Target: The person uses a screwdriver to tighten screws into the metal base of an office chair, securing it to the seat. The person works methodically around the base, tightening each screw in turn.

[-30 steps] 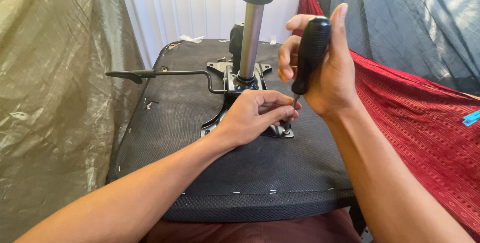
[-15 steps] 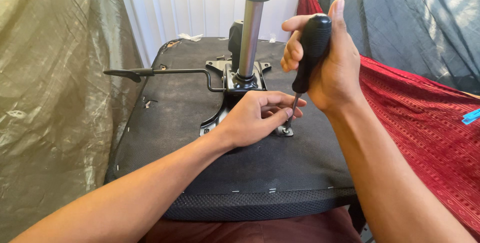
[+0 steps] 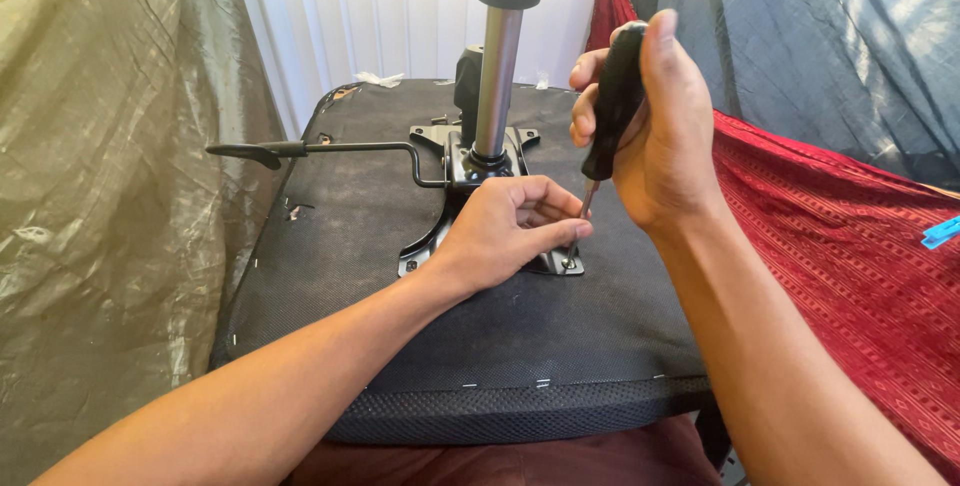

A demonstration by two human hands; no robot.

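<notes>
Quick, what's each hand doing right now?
Left hand: fingers pinched around the screwdriver tip at a screw in the metal plate.
Right hand: closed around the screwdriver's black handle.

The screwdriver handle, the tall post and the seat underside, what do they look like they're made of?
Screwdriver handle: probably hard plastic, smooth glossy black with a highlight along it. Post: metal, a bright polished tube reflecting light, with a black sleeve on top. Seat underside: seems a thin black non-woven fabric, matte, stapled along the edge, over a coarser mesh rim. Mounting plate: looks like black-painted metal.
</notes>
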